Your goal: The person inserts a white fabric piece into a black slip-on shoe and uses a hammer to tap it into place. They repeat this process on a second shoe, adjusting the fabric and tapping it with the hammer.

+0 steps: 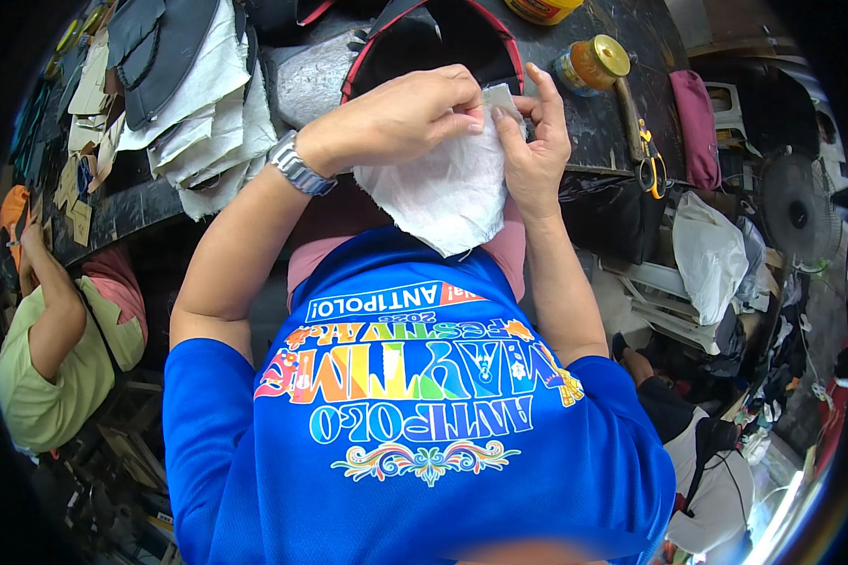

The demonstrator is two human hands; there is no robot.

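A frayed white cloth piece (438, 198) hangs over the near edge of the dark workbench, in front of my torso. My left hand (443, 105), with a metal watch on its wrist, is closed in a pinch at the cloth's upper edge. On the other side my right hand (539, 141) grips the same edge between thumb and fingers, its index finger pointing up. Just beyond the cloth lies a black piece with red edging (422, 47), curved like an arch. Whether the cloth is joined to it, I cannot tell.
Stacked white cloth and black cut pieces (203, 141) lie at left beside a grey rounded block (316, 80). To the right are a gold-lidded jar (594, 64), orange-handled scissors (650, 174) and a maroon roll (695, 127). A person in light green (71, 348) works at far left.
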